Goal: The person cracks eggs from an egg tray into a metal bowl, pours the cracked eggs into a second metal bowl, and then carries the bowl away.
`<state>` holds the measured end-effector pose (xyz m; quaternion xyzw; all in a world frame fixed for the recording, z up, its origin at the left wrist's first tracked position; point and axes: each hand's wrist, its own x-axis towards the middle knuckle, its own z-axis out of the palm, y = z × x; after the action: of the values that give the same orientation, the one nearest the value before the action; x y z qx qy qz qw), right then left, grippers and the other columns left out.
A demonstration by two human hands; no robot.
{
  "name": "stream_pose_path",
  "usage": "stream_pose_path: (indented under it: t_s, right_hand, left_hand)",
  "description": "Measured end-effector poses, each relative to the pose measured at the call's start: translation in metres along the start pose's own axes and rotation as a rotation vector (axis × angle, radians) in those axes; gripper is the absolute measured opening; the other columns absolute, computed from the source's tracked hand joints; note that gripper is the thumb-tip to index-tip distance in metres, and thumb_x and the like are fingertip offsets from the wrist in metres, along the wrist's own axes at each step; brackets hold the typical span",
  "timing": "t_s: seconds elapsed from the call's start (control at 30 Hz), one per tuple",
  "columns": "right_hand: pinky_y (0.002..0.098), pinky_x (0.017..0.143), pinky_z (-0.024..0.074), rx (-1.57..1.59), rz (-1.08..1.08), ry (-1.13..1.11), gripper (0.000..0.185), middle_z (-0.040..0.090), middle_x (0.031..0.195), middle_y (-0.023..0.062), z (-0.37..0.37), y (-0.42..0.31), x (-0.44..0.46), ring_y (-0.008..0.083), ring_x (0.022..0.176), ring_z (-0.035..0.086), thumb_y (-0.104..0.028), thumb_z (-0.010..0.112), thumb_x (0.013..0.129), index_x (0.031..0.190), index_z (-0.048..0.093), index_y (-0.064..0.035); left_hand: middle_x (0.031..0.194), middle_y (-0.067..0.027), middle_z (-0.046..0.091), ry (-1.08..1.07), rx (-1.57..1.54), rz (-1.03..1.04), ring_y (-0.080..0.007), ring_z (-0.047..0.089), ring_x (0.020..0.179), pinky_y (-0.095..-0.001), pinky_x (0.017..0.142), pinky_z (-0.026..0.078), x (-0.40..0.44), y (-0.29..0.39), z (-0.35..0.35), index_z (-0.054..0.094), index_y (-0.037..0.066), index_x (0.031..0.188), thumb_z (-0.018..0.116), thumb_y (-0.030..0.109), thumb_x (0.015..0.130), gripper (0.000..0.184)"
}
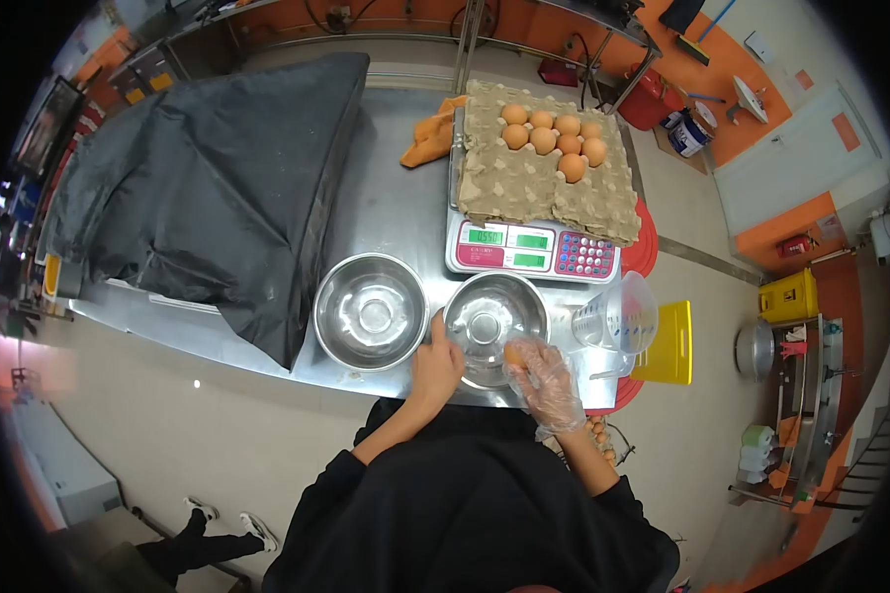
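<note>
1. Right hand (549,383), gloved: closed on egg (513,353); egg's long axis unclear.
2. Egg is over near-right part of right bowl (510,296) on desk (396,188); bowl centre lies left and far of egg.
3. Left hand (437,366): at bowl's left rim, can't tell if gripping.

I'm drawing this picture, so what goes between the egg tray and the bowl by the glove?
The front of the scale shows between the egg tray and that bowl, in the head view. The tray itself rests on the scale.
</note>
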<state>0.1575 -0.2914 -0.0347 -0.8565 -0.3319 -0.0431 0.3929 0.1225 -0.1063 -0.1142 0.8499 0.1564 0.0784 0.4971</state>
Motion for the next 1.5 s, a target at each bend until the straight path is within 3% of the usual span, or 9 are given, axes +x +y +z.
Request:
stream_pose_path:
  t_s: [0.07,0.43,0.6,0.77,0.9,1.03,1.1,1.3,1.5]
  right_hand:
    - [0.0372,0.070,0.0499,-0.029,0.135,-0.198,0.032,0.063,0.096,0.0144,-0.006,0.000,0.000,0.0308,0.082,0.061,-0.001,0.067,0.082,0.114,0.063,-0.0021]
    - [0.0419,0.076,0.0494,-0.133,0.095,-0.063,0.035,0.065,0.104,0.0130,-0.005,0.015,-0.012,0.0329,0.086,0.061,-0.011,0.072,0.079,0.112,0.064,-0.0089]
    - [0.0454,0.076,0.0490,-0.144,0.135,-0.113,0.039,0.064,0.108,0.0128,0.015,0.032,0.017,0.0336,0.089,0.062,-0.018,0.073,0.078,0.115,0.060,-0.0121]
    - [0.0429,0.082,0.0474,-0.372,-0.144,-0.252,0.038,0.064,0.102,0.0115,0.040,0.034,0.037,0.0303,0.088,0.063,-0.018,0.067,0.079,0.114,0.060,-0.0081]
    - [0.0417,0.084,0.0466,-0.483,-0.077,-0.385,0.039,0.063,0.100,0.0110,0.045,0.038,0.035,0.0293,0.088,0.062,-0.017,0.065,0.079,0.116,0.059,-0.0060]
    - [0.0459,0.078,0.0491,-0.416,-0.085,-0.294,0.045,0.061,0.107,0.0137,0.047,0.035,0.034,0.0348,0.089,0.058,-0.019,0.070,0.075,0.117,0.060,-0.0070]
    - [0.0457,0.077,0.0493,-0.375,-0.122,-0.203,0.045,0.062,0.107,0.0138,0.050,0.032,0.036,0.0346,0.089,0.058,-0.018,0.069,0.075,0.118,0.059,-0.0069]
    - [0.0448,0.068,0.0503,-0.362,-0.089,-0.165,0.040,0.064,0.097,0.0121,0.052,0.028,0.038,0.0334,0.083,0.062,-0.018,0.067,0.078,0.116,0.059,-0.0076]
    - [0.0463,0.083,0.0485,-0.400,0.104,-0.448,0.048,0.065,0.110,0.0156,0.056,0.029,0.032,0.0365,0.096,0.062,-0.020,0.070,0.078,0.124,0.058,-0.0096]
  left_hand:
    - [0.059,-0.0223,0.059,0.022,0.049,0.019,-0.0421,0.061,0.055,-0.0504,0.054,0.049,0.001,0.001,-0.001,0.034,-0.001,0.139,0.055,0.003,0.081,0.062]
    - [0.062,-0.0229,0.061,-0.056,-0.045,-0.092,-0.0431,0.063,0.058,-0.0519,0.057,0.049,0.007,0.002,-0.007,0.032,-0.002,0.139,0.056,0.003,0.081,0.062]
    - [0.061,-0.0194,0.062,-0.205,-0.066,-0.119,-0.0349,0.062,0.048,-0.0469,0.051,0.052,0.004,0.024,-0.023,0.034,0.000,0.133,0.054,0.004,0.083,0.054]
    - [0.061,-0.0191,0.063,-0.231,-0.047,-0.176,-0.0319,0.062,0.045,-0.0441,0.050,0.053,0.005,0.018,-0.021,0.032,-0.001,0.132,0.053,0.003,0.084,0.053]
    - [0.062,-0.0213,0.063,-0.253,-0.025,-0.217,-0.0330,0.063,0.047,-0.0445,0.052,0.053,0.004,0.013,-0.019,0.029,-0.003,0.133,0.052,0.004,0.084,0.055]
    - [0.063,-0.0221,0.063,-0.240,-0.028,-0.217,-0.0340,0.063,0.048,-0.0457,0.054,0.053,0.005,0.007,-0.016,0.029,-0.003,0.133,0.052,0.005,0.084,0.055]
    - [0.064,-0.0155,0.063,-0.190,0.102,-0.130,-0.0275,0.062,0.044,-0.0377,0.044,0.053,0.004,-0.004,-0.008,0.027,-0.004,0.135,0.054,0.002,0.085,0.057]
    - [0.065,-0.0165,0.064,-0.240,-0.008,-0.198,-0.0285,0.063,0.045,-0.0381,0.044,0.053,0.005,0.005,-0.014,0.025,-0.005,0.135,0.052,0.001,0.086,0.057]
    - [0.060,-0.0247,0.061,-0.259,-0.027,-0.190,-0.0369,0.062,0.047,-0.0468,0.057,0.055,0.003,0.019,-0.023,0.020,-0.008,0.139,0.050,0.009,0.088,0.061]
